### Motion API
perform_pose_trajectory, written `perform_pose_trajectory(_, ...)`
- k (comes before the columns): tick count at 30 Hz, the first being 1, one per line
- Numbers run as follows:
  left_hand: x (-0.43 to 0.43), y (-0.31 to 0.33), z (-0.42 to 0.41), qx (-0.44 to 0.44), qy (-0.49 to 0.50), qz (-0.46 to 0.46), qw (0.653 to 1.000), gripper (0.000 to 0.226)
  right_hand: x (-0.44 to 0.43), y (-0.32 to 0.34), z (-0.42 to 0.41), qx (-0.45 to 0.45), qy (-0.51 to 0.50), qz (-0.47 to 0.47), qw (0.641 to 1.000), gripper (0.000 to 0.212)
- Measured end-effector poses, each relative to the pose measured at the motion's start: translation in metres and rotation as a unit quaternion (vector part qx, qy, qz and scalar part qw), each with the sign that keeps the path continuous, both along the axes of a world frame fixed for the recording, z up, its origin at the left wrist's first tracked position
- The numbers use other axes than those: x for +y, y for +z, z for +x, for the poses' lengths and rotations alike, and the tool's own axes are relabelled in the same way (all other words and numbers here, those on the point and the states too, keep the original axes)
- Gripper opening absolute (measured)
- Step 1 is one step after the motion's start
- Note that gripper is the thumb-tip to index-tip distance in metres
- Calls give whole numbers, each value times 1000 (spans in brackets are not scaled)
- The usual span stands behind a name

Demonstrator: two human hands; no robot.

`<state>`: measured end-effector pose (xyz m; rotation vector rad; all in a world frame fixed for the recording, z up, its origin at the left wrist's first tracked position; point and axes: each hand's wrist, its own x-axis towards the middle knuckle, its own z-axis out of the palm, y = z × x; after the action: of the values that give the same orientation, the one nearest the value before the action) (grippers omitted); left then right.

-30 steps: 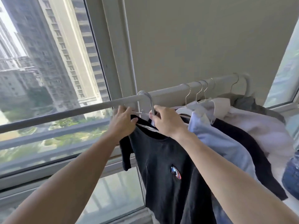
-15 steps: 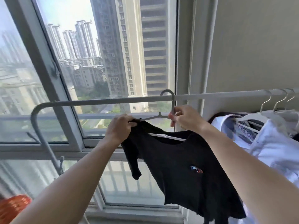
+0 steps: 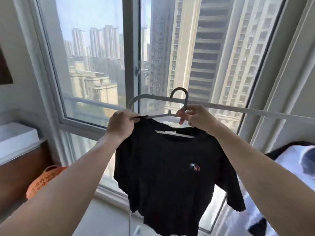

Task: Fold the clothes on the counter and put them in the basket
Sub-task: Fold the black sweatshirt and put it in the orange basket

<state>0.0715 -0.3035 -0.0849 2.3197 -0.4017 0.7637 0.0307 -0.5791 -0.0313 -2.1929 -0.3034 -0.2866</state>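
Hanger (image 3: 187,99) and black T-shirt (image 3: 170,167) have slid to the rail's (image 3: 255,112) bent end, clear of the other clothes (image 3: 293,159); left hand (image 3: 121,127) pinches its shoulder, right hand (image 3: 197,116) grips the hanger neck, ready for unhooking.

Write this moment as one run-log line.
left hand: grips black T-shirt shoulder | right hand: holds hanger | T-shirt: on hanger, unfolded

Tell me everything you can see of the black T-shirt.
The black T-shirt is short-sleeved, of soft-looking fabric, with a small red, white and blue emblem on the chest and a wavy hem. It hangs front-on, unfolded, on a pale grey hanger before the window. The left hand pinches its shoulder by the collar; the right hand grips the hanger's neck.
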Motion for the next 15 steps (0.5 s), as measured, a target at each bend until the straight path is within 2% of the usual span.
perform_pose_trajectory(4, 113, -12, -40, 51, 69, -38, 996, 13, 105, -11, 10, 10, 69, -7, 998, 14)
perform_pose_trajectory(10, 262, -32, -85, 79, 173, -113, 975, 11, 241, -44, 26, 35, 143, 31, 989, 15)
perform_pose_trajectory(15, 343, -50, -82, 120, 190, -141, 964, 13, 314, -70, 64, 57, 192, 61, 978, 15)
